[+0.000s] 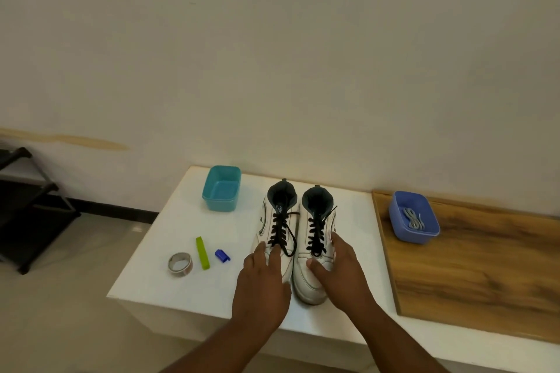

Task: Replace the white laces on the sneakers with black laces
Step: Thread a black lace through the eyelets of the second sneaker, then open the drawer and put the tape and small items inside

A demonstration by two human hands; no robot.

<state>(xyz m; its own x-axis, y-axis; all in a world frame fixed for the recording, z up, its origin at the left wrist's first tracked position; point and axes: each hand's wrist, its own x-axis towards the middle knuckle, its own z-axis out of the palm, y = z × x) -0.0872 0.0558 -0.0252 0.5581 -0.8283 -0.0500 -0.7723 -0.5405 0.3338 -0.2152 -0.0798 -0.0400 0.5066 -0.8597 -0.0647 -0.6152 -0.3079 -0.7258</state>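
Observation:
Two white high-top sneakers stand side by side on the white table [169,230], toes toward me. Both carry black laces: the left sneaker [277,221] and the right sneaker [315,278]. My left hand [260,285] lies flat over the left sneaker's toe, fingers spread and touching the lowest lace rows. My right hand [342,269] cups the right sneaker's toe from the outer side, thumb on top. The white laces [412,218] lie coiled in a blue tub [424,235] on the wooden board at the right.
A teal tub [222,192] stands at the table's back left. A tape roll [180,263], a green clip [202,252] and a small blue piece [222,255] lie left of the sneakers. A wooden board [472,275] adjoins the table; a black rack [27,206] stands at far left.

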